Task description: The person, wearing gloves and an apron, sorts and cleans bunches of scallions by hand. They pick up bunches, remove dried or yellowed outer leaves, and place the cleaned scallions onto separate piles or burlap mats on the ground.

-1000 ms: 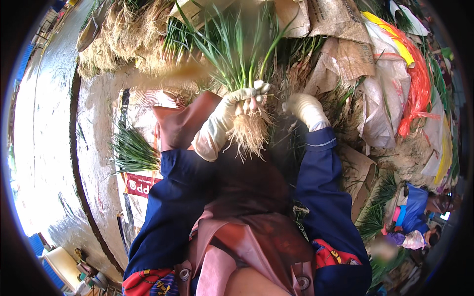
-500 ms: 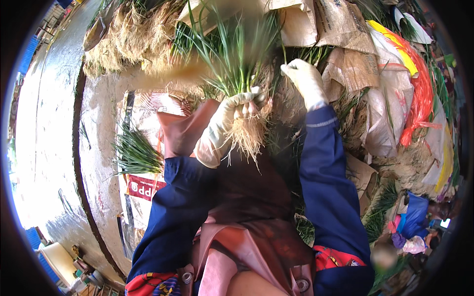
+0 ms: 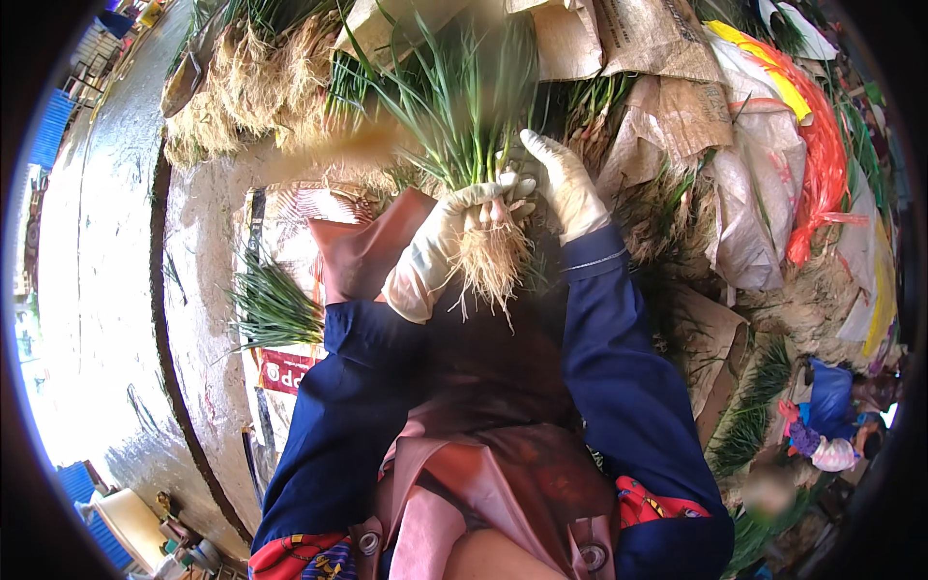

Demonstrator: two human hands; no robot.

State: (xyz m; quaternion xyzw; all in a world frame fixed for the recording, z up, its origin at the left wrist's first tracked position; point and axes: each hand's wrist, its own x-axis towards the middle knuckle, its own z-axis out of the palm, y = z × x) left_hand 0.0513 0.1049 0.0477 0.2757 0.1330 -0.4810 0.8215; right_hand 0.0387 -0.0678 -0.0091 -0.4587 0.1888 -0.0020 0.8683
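A bunch of spring onions (image 3: 480, 145) stands upright in my left hand (image 3: 430, 246), its leaves pointing up and away. My gloved left fingers wrap round it just above the white bulbs, and pale roots (image 3: 489, 259) hang below. Close against the bunch's right side is my right hand (image 3: 568, 188), also in a pale glove. One of its digits stretches up toward the leaves. Its other fingertips lie by the bulbs, partly hidden, and I cannot tell whether they touch them. A reddish-brown apron (image 3: 493, 387) covers my lap.
To the left, another spring onion bunch (image 3: 275, 304) lies on a printed sack on wet concrete (image 3: 208, 338). Rooted bunches (image 3: 256, 72) are piled at the far left. Brown sacking (image 3: 657, 43), white plastic sheeting (image 3: 764, 184) and a red plastic bag (image 3: 812, 164) lie to the right.
My right hand has moved left and slightly down, from the pile's edge to beside the bunch. My left hand still holds the spring onions in nearly the same place.
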